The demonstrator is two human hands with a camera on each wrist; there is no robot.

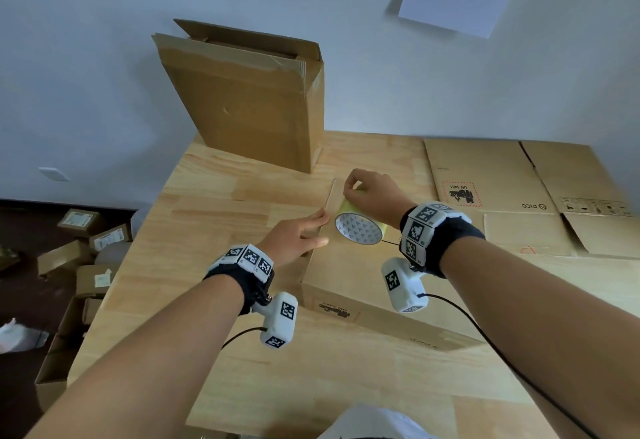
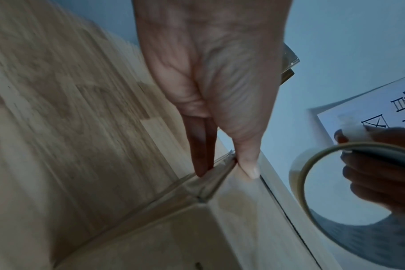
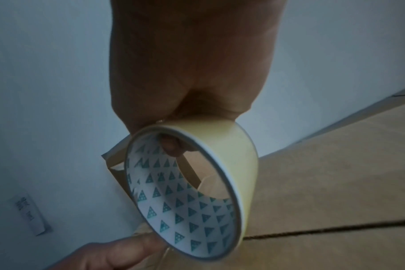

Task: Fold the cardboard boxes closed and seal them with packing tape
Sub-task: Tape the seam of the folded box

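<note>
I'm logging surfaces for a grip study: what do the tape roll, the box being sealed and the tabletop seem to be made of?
Tape roll: glossy pale-yellow film, probably plastic, wound on a white core printed with teal triangles, likely card.
Box: matte brown cardboard, its flaps meeting at a dark seam.
Tabletop: light wood in jointed strips with visible grain; the finish looks smooth, though any coating is unclear.

Both forearms are bare. Each wrist carries a dark fabric wristband (image 1: 459, 234) with a ring of white square blocks (image 1: 420, 227) printed with black-and-white square markers. Under each wrist hangs a white rounded plastic camera housing (image 1: 403, 286) with the same markers. A thin black cable (image 1: 485, 338) leaves each housing. At the bottom edge a piece of white clothing (image 1: 374, 421) shows.
</note>
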